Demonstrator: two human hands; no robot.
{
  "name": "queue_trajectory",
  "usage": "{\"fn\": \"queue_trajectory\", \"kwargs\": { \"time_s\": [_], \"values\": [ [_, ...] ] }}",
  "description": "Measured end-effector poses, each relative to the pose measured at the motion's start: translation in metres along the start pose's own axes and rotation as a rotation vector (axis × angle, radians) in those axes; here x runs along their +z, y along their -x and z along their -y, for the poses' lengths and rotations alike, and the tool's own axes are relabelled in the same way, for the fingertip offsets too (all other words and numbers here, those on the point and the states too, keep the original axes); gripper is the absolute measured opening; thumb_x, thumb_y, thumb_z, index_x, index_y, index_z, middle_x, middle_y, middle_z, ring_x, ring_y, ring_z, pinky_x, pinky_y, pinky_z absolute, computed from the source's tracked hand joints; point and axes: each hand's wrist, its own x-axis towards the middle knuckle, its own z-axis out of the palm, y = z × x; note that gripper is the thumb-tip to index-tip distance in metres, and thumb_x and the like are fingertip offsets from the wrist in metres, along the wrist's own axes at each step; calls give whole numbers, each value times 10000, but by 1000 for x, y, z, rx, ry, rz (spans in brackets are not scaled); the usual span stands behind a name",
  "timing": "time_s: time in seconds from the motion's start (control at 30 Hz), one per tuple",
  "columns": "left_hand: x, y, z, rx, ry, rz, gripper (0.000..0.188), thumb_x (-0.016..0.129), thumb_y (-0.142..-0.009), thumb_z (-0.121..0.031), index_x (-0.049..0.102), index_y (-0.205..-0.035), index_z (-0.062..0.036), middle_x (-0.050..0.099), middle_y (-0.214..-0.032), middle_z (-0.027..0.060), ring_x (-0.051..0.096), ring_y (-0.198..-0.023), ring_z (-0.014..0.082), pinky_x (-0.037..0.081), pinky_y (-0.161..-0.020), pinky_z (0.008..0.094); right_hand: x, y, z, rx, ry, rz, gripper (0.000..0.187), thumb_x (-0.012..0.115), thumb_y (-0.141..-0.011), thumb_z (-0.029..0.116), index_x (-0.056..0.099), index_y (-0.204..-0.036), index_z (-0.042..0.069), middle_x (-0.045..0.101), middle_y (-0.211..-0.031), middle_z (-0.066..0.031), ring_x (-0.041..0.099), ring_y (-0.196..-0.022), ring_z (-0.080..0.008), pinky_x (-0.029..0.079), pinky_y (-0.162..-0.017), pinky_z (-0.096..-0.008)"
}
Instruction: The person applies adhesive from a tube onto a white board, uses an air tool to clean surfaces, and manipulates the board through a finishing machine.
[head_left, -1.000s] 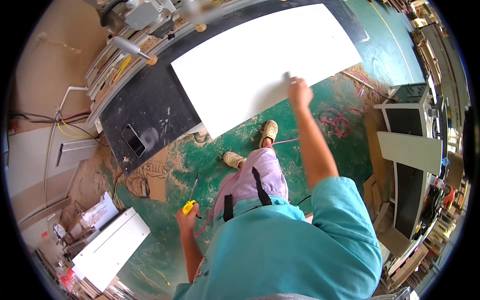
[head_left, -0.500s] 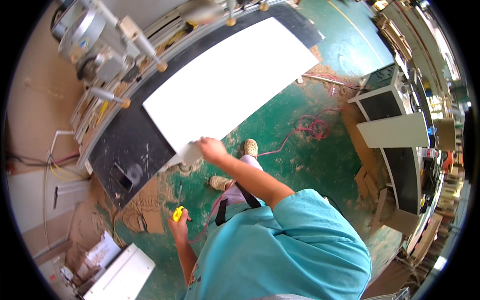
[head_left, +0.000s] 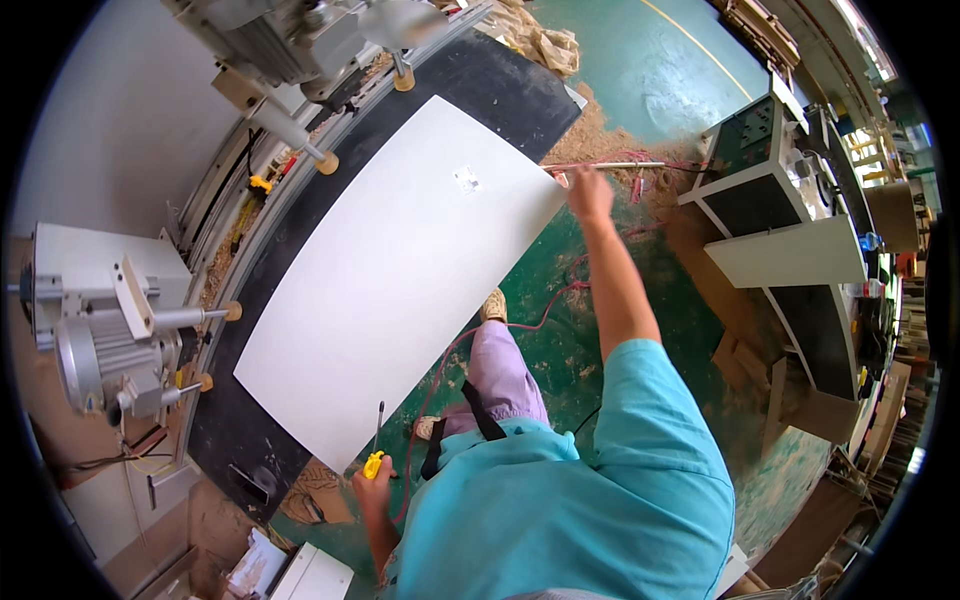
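A large white panel lies on a black worktable, its near edge overhanging the front. A small printed label is on its upper face toward the far end. My right hand, arm stretched out, closes at the panel's right corner; the fingertips are partly hidden. Low on the left, my left hand grips a yellow air blow gun with its thin nozzle pointing up, just beside the panel's near corner. A pink hose runs from near that hand across the floor.
Machine motors and rods with round tan tips line the table's far side. A dark phone-like slab lies at the table's left end. Control cabinets stand at right. Sawdust and cardboard cover parts of the green floor.
The panel has shifted left along the table, and its label now shows. My right hand has gone from the near corner to the right corner. My left hand still holds the blow gun.
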Motion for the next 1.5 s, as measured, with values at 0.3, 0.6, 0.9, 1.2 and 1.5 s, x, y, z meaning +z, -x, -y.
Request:
{"fn": "queue_trajectory", "kwargs": {
  "time_s": [0.3, 0.6, 0.9, 1.2, 1.5],
  "values": [
    [67, -37, -153, -69, 54, 35, 335, 748, -822, -292, 688, -771, 34, 656, -615, 74, 609, -559, 149, 481, -567, 330, 8, -39, 99, -472, -641, 305, 154, 610, -794, 123, 722, -899, 140, 669, -881, -82, 669, -812, -308, 538, -693, -432],
    [76, -12, -134, -179, 18, -151, 346, 768, -796, -356, 740, -862, -18, 670, -633, 64, 642, -572, 126, 503, -569, 322, 71, -113, 239, -379, -405, 69, 72, 569, -827, 118, 628, -824, 77, 635, -838, -119, 652, -758, -343, 543, -640, -459],
    [62, 34, -101, -340, 221, -378, 326, 740, -810, -292, 687, -691, 7, 649, -593, 52, 619, -545, 134, 489, -547, 306, 56, 200, 425, -1172, -566, 643, 162, 503, -884, 128, 645, -942, 77, 634, -983, -103, 645, -920, -267, 561, -766, -402],
    [54, 39, -19, -399, 220, -246, 397, 727, -812, -369, 677, -677, 1, 623, -566, 63, 611, -543, 147, 477, -547, 330, 107, 16, 370, -527, -543, 225, 163, 573, -868, 167, 656, -999, 118, 671, -926, -105, 657, -833, -306, 534, -703, -433],
    [15, 2, 20, -290, 387, -207, 193, 748, -798, -182, 669, -769, -9, 591, -614, 28, 541, -566, 116, 444, -559, 298, 45, -89, 217, -421, -375, 62, 139, 668, -872, 187, 724, -941, 80, 692, -893, -87, 654, -741, -252, 528, -698, -384]
  ]
}}
